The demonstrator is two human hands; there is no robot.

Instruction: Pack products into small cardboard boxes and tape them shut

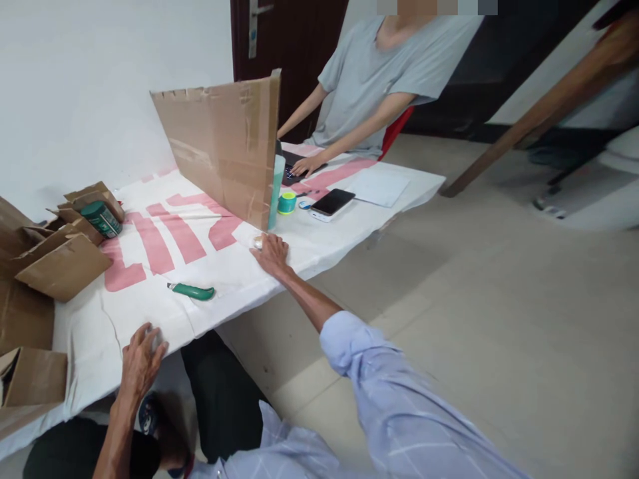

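My left hand point(142, 359) rests at the near edge of the table, its fingers loosely spread and holding nothing. Farther right, my right hand point(273, 254) is bent round a small whitish round thing with a brownish middle point(258, 242), possibly a tape roll; my fingers partly cover it. A green utility knife point(192, 291) lies on the cloth between my two hands. Just beyond my right hand stands an upright cardboard sheet point(224, 146), with its lower corner close to my fingers.
Cardboard boxes point(64, 266) and a green can point(102, 219) are on the left. Behind the sheet, a co-worker in a grey shirt point(379, 80) has hands at a laptop point(294, 166). A phone point(333, 202), green tape roll point(286, 203) and papers point(379, 187) lie right.
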